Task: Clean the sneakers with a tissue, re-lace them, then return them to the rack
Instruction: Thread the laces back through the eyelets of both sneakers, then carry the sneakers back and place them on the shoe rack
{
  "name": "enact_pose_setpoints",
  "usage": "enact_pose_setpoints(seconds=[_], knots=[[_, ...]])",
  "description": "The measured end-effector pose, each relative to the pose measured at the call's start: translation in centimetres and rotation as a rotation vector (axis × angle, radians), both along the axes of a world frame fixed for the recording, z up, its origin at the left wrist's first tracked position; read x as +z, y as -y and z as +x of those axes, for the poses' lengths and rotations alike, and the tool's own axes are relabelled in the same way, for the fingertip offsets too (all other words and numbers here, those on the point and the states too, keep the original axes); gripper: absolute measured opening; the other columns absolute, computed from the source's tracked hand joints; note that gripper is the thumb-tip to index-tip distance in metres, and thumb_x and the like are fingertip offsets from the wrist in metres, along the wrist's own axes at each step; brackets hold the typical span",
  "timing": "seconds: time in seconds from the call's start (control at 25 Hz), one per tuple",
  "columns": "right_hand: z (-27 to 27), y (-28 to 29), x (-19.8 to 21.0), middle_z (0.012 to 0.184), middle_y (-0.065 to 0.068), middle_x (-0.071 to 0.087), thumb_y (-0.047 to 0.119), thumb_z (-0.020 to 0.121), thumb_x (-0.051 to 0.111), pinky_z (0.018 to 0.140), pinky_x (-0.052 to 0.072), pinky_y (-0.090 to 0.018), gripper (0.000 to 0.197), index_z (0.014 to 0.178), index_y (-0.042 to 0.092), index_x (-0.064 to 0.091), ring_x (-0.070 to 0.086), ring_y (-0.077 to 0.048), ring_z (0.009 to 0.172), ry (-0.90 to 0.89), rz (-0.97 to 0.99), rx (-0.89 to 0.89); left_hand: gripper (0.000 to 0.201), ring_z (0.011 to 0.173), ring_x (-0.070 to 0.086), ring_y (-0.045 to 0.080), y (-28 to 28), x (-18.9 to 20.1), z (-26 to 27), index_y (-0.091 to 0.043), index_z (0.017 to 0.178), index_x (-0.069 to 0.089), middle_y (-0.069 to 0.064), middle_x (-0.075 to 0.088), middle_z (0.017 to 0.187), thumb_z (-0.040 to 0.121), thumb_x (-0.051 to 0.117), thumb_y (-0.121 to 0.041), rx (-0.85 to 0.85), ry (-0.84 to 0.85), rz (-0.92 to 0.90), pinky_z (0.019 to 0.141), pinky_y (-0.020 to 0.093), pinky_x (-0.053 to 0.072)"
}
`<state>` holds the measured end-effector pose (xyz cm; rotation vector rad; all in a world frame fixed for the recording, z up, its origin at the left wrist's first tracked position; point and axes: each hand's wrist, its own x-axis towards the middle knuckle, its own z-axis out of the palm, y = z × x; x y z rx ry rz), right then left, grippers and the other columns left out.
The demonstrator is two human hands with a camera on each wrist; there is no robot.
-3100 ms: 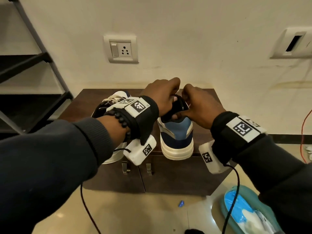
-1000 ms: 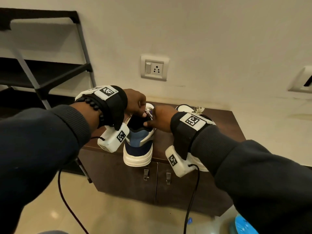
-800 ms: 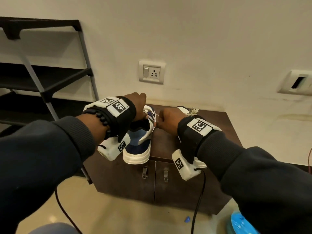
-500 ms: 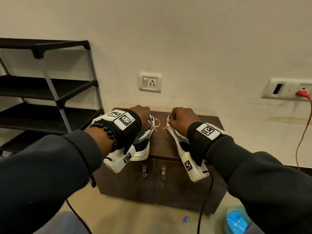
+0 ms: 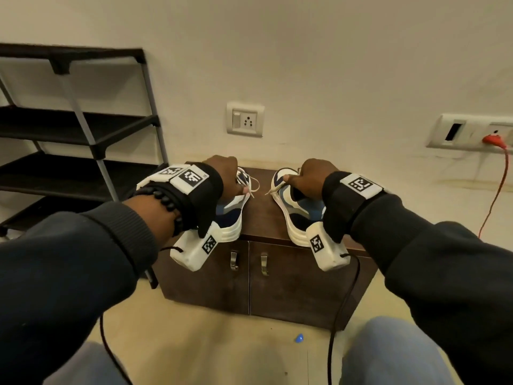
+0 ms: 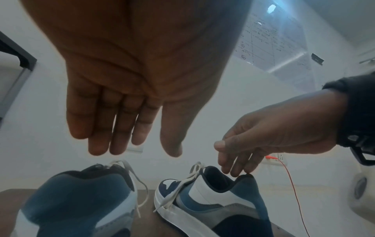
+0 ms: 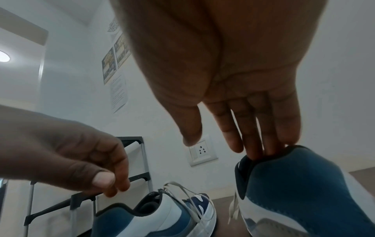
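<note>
Two blue, navy and white sneakers with white laces stand side by side on a dark brown cabinet [image 5: 263, 218], heels toward me. My left hand [image 5: 224, 176] hovers just over the left sneaker [image 5: 233, 215]. The left wrist view shows this hand [image 6: 140, 133] with fingers nearly straight, holding nothing above that sneaker [image 6: 81, 192]. My right hand [image 5: 311, 176] is over the right sneaker [image 5: 294, 212]. In the right wrist view its fingertips [image 7: 259, 152] touch the inside of the heel collar of that sneaker [image 7: 294, 184], thumb held apart. The black shoe rack [image 5: 83, 134] stands to the left.
A wall socket [image 5: 244, 119] is behind the cabinet. An orange cable [image 5: 497, 173] hangs from a socket strip at the right. A small blue scrap [image 5: 299, 338] lies on the floor. My knees and the wrist cameras' black cables are below the cabinet front.
Both hands were working on one sneaker. The right hand has moved over to the other sneaker, the left has let go of the laces, and my head has pulled back.
</note>
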<state>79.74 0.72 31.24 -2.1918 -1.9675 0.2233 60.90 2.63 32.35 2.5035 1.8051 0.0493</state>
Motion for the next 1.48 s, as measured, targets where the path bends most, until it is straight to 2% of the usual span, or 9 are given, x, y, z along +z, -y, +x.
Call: enact_pose_setpoints(seconds=[0.32,0.56,0.76,0.84,0.96,1.08,1.16,1.36,1.48], knots=[[0.0,-3.5,-0.8,0.064,-0.005,0.049,0.055,0.096,0.031,0.07,0.035,-0.029,0.059,0.072,0.007,0.056,0.048,-0.023,0.07,0.13,-0.093,0.112,0.044,0.069,0.044,0.013,-2.2,-1.6,-1.8,-0.015,0.098,0.05,-0.002,0.05,0.08,0.089,0.048,-0.059,-0.166,-0.176,-0.119,0.057,0.023,0.031],[0.8,-6.9,-0.1,0.062,-0.006,0.064,0.073,0.079,0.023,0.058,0.038,-0.026,0.08,0.065,0.009,0.068,0.058,-0.018,0.06,0.133,-0.344,0.172,0.062,0.066,0.046,0.012,-7.5,-3.6,-1.4,-0.012,0.099,0.06,0.001,0.059,0.084,0.083,0.041,-0.069,-0.289,-0.381,-0.292,0.056,0.021,0.032],[0.4,-6.7,0.2,0.093,-0.003,0.063,0.058,0.094,0.026,0.079,0.034,-0.023,0.061,0.111,0.01,0.06,0.05,-0.018,0.083,0.104,-0.449,0.227,0.061,0.08,0.052,0.021,-8.9,-2.6,-0.2,-0.008,0.084,0.059,0.006,0.061,0.091,0.09,0.038,-0.064,-0.311,-0.371,-0.458,0.072,0.027,0.034],[0.2,-6.9,-0.6,0.088,-0.009,0.059,0.057,0.094,0.031,0.085,0.038,-0.028,0.063,0.103,0.001,0.058,0.053,-0.023,0.088,0.047,-0.538,0.169,0.061,0.078,0.052,0.023,-9.7,-2.3,0.3,-0.008,0.079,0.06,0.009,0.063,0.089,0.091,0.037,-0.063,-0.286,-0.349,-0.513,0.073,0.028,0.037],[0.7,-6.6,-2.3,0.086,-0.011,0.06,0.062,0.09,0.035,0.081,0.041,-0.03,0.063,0.086,0.003,0.056,0.057,-0.028,0.094,0.057,-0.684,0.099,0.06,0.1,0.057,0.028,-9.7,-2.8,1.2,-0.001,0.104,0.061,0.012,0.06,0.099,0.093,0.043,-0.057,-0.241,-0.352,-0.614,0.086,0.032,0.041],[0.8,-5.4,-3.0,0.139,-0.018,0.041,0.06,0.088,0.044,0.101,0.037,-0.037,0.075,0.136,0.004,0.035,0.043,-0.033,0.125,0.037,-0.647,0.023,0.077,0.127,0.043,0.033,-8.6,-4.1,0.9,0.001,0.141,0.031,0.019,0.039,0.143,0.087,0.063,-0.044,-0.141,-0.167,-0.62,0.104,0.035,0.035],[0.5,-4.8,-3.0,0.146,-0.016,0.033,0.057,0.088,0.048,0.104,0.034,-0.039,0.078,0.142,0.006,0.025,0.037,-0.032,0.13,0.038,-0.58,-0.002,0.089,0.136,0.032,0.034,-7.8,-4.8,0.4,-0.001,0.148,0.015,0.019,0.023,0.152,0.085,0.065,-0.041,-0.127,-0.108,-0.613,0.112,0.036,0.027],[1.0,-5.1,-1.9,0.116,-0.009,0.058,0.049,0.088,0.054,0.086,0.045,-0.036,0.049,0.118,0.01,0.049,0.055,-0.028,0.105,0.021,-0.568,0.022,0.03,0.102,0.057,0.035,-8.2,-4.8,0.9,-0.013,0.095,0.047,0.015,0.059,0.11,0.089,0.058,-0.04,-0.081,0.027,-0.609,0.083,0.041,0.046],[1.0,-4.8,-1.2,0.116,-0.008,0.058,0.048,0.081,0.065,0.09,0.045,-0.036,0.057,0.122,0.012,0.048,0.055,-0.027,0.108,0.073,-0.702,0.081,0.034,0.102,0.058,0.034,-8.7,-3.8,1.8,-0.012,0.097,0.051,0.014,0.061,0.111,0.089,0.059,-0.044,-0.044,-0.082,-0.657,0.084,0.04,0.047]])
